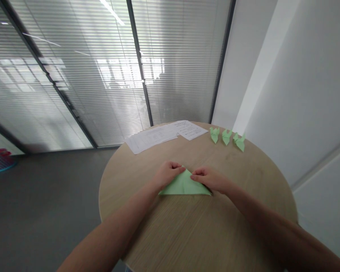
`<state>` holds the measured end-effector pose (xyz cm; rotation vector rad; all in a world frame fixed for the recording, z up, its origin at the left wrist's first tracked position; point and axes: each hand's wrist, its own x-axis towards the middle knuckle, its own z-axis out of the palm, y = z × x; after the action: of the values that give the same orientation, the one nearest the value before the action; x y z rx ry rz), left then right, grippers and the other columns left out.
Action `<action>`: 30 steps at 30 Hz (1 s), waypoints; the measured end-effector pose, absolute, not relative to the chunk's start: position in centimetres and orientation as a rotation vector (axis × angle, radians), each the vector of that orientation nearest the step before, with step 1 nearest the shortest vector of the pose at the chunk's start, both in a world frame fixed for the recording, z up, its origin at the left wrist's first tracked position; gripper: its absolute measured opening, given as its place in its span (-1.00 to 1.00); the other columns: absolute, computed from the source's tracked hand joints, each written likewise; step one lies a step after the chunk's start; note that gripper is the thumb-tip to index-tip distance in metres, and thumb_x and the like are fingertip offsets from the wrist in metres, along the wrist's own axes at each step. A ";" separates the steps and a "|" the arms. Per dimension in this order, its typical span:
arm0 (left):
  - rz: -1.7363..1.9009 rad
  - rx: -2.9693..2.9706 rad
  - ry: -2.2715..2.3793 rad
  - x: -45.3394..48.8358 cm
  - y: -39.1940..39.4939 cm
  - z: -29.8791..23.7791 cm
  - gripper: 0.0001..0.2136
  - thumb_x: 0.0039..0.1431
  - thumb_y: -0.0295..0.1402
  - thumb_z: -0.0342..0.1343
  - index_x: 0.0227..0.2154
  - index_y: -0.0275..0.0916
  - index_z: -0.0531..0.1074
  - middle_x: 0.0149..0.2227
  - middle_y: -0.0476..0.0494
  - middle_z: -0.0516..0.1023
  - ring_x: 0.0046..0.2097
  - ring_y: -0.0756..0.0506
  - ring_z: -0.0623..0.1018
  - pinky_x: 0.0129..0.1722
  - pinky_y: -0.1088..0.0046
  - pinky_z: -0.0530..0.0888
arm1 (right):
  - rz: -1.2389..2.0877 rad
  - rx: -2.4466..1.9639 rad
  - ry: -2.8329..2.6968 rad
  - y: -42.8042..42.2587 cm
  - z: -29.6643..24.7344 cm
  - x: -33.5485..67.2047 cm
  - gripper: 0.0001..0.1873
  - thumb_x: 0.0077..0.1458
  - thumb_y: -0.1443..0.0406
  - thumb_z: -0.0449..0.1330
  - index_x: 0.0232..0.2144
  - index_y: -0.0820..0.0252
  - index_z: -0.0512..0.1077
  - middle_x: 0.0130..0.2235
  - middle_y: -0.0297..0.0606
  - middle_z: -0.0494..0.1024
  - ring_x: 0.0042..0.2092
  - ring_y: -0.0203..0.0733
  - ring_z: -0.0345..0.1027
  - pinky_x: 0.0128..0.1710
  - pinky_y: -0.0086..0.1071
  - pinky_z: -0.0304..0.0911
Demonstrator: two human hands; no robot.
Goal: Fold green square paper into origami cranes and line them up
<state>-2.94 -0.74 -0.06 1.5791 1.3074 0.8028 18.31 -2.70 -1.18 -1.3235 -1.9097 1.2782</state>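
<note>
A sheet of light green paper (184, 185), folded into a triangle, lies on the round wooden table (187, 234). Its long edge faces me and its peak points away. My left hand (170, 174) pinches the paper close to the peak, on the left slope. On the right slope, my right hand (206, 177) holds the edge between thumb and curled fingers. Part of the triangle's right side is hidden under that hand.
Three folded green paper birds (226, 136) stand in a row at the table's far right. White printed sheets (158, 136) lie along the far edge. Beyond are glass panels with blinds (181, 75) and a white wall (308, 83). A red and blue basket (0, 160) sits on the floor at left.
</note>
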 end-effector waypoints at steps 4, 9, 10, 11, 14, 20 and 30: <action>0.901 1.527 1.355 -3.7 -0.4 0.6 -0.73 -0.04 -0.12 0.27 -0.53 -0.26 0.53 -0.58 0.04 0.37 -0.53 0.02 0.26 -0.51 0.47 0.16 | 1.411 -1.316 -1.900 -2.4 -0.9 19.2 -0.72 0.14 0.12 0.17 -0.41 0.20 0.49 -0.58 -0.36 0.45 -0.56 -0.30 0.28 -0.55 -0.45 0.13; 1.003 1.463 1.385 -4.8 0.1 1.3 -0.72 -0.07 -0.10 0.29 -0.49 -0.25 0.56 -0.56 0.01 0.42 -0.52 0.00 0.29 -0.52 0.47 0.16 | 1.507 -1.268 -1.903 -1.8 -0.4 20.8 -0.69 0.05 0.08 0.26 -0.49 0.22 0.46 -0.52 -0.27 0.54 -0.52 -0.29 0.39 -0.53 -0.45 0.25; 1.016 1.452 1.385 -4.8 0.1 1.3 -0.71 -0.08 -0.09 0.30 -0.49 -0.25 0.57 -0.56 0.01 0.43 -0.52 0.00 0.29 -0.52 0.47 0.16 | 1.511 -1.259 -1.907 -1.7 -0.3 21.1 -0.68 0.02 0.07 0.29 -0.50 0.22 0.47 -0.51 -0.28 0.54 -0.52 -0.30 0.39 -0.53 -0.46 0.25; 1.027 1.442 1.382 -4.9 0.1 1.3 -0.71 -0.10 -0.09 0.31 -0.49 -0.25 0.58 -0.56 0.00 0.44 -0.52 0.00 0.29 -0.52 0.47 0.16 | 1.514 -1.254 -1.910 -1.6 -0.3 21.5 -0.68 0.01 0.07 0.30 -0.51 0.22 0.47 -0.51 -0.28 0.54 -0.51 -0.30 0.40 -0.53 -0.47 0.25; 1.062 1.411 1.368 -5.0 0.2 1.3 -0.70 -0.12 -0.09 0.33 -0.49 -0.27 0.58 -0.56 -0.01 0.45 -0.53 0.00 0.29 -0.52 0.47 0.15 | 1.514 -1.271 -1.918 -1.3 -0.3 22.5 -0.70 -0.03 0.09 0.34 -0.51 0.23 0.49 -0.53 -0.29 0.54 -0.52 -0.29 0.39 -0.56 -0.47 0.24; 1.144 1.308 1.325 -5.4 0.4 1.5 -0.67 -0.08 -0.06 0.31 -0.47 -0.26 0.53 -0.58 0.02 0.41 -0.54 0.01 0.28 -0.52 0.48 0.17 | 1.373 -1.380 -1.774 -0.1 -1.2 23.3 -0.74 0.03 0.13 0.31 -0.41 0.25 0.52 -0.47 -0.24 0.53 -0.51 -0.28 0.38 -0.59 -0.47 0.22; 1.125 1.226 1.289 -4.1 -0.1 0.8 -0.65 -0.18 -0.09 0.39 -0.46 -0.28 0.56 -0.55 0.00 0.46 -0.51 0.00 0.36 -0.50 0.48 0.21 | 1.342 -1.265 -1.614 -1.0 -1.8 19.8 -0.66 0.15 0.04 0.23 -0.32 0.22 0.55 -0.40 -0.23 0.56 -0.44 -0.29 0.40 -0.49 -0.46 0.29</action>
<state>-4.14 -0.08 0.82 1.2264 1.2889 1.1251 19.83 -1.02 -1.80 -1.2647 -1.6137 1.3420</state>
